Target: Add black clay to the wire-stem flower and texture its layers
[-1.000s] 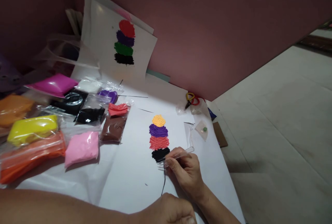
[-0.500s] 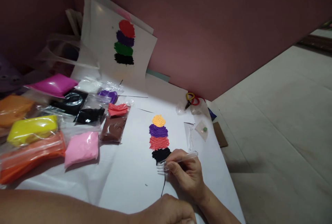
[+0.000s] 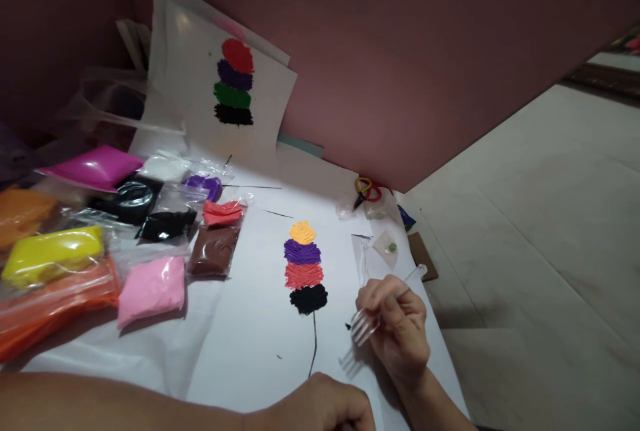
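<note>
Nearer streaked stack (image 3: 304, 276) runs amber, purple, coral, black; fork (image 3: 361, 332) clear; wall (image 3: 400, 51) mauve.

The fork (image 3: 363, 329) at the lower right of the frame looks like clear plastic, smooth and glossy. The white sheet (image 3: 240, 338) at lower centre is smooth, matt paper, and the four stacked patches (image 3: 303, 256) on it look like soft clay, rough and ridged. At the left, the bags (image 3: 214, 251) are thin transparent plastic, shiny and creased in places. The propped sheet (image 3: 185, 84) at upper left is paper with a faint sheen; the wall (image 3: 400, 51) behind is smooth and mostly matt.
</note>
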The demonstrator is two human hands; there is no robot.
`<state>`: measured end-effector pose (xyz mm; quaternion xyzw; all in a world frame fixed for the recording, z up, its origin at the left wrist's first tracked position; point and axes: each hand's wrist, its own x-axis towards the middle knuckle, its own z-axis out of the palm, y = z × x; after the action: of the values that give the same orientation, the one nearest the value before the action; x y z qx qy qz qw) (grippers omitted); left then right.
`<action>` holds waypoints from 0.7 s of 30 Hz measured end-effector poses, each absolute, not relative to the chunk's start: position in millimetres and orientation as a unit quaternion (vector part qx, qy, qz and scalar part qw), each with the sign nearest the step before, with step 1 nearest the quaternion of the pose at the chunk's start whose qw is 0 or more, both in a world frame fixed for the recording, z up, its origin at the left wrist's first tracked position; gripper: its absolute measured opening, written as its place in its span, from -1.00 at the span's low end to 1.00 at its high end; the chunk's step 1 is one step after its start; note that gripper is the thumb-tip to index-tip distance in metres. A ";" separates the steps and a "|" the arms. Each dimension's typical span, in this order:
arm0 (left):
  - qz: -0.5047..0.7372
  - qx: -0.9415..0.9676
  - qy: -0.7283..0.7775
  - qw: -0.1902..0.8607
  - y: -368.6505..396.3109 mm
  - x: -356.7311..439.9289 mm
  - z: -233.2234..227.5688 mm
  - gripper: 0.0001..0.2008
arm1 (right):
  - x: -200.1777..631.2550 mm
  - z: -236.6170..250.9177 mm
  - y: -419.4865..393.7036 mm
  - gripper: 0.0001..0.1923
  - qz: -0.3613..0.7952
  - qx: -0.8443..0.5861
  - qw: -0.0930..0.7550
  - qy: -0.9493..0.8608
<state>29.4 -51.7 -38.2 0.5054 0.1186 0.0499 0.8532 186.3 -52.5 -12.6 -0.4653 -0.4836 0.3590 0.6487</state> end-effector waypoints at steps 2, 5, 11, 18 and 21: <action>0.034 0.480 0.139 0.865 -49.3 30.1 -32.8 -0.35 | 191.1 -5.7 -52.4 -0.61 0.399 -0.476 0.638 -0.455; 0.041 0.480 0.139 0.865 -45.9 32.0 -27.0 -0.21 | 198.1 2.3 -55.6 -0.55 0.481 -0.471 0.579 -0.460; 0.063 0.490 0.161 0.855 -45.4 28.2 -20.9 -0.27 | 204.9 6.0 -62.0 -0.57 0.579 -0.439 0.422 -0.542; 0.066 0.468 0.161 0.866 -47.2 24.3 -22.0 -0.33 | 202.0 0.6 -52.9 -0.56 0.501 -0.517 0.546 -0.429; 0.068 0.463 0.129 0.874 -46.8 24.8 -25.3 -0.35 | 191.5 -6.0 -49.5 -0.62 0.429 -0.579 0.540 -0.435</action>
<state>24.8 -46.8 -25.3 0.4628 0.1294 0.0681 0.8743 191.5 -49.5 -6.0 -0.5790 -0.4351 0.4290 0.5399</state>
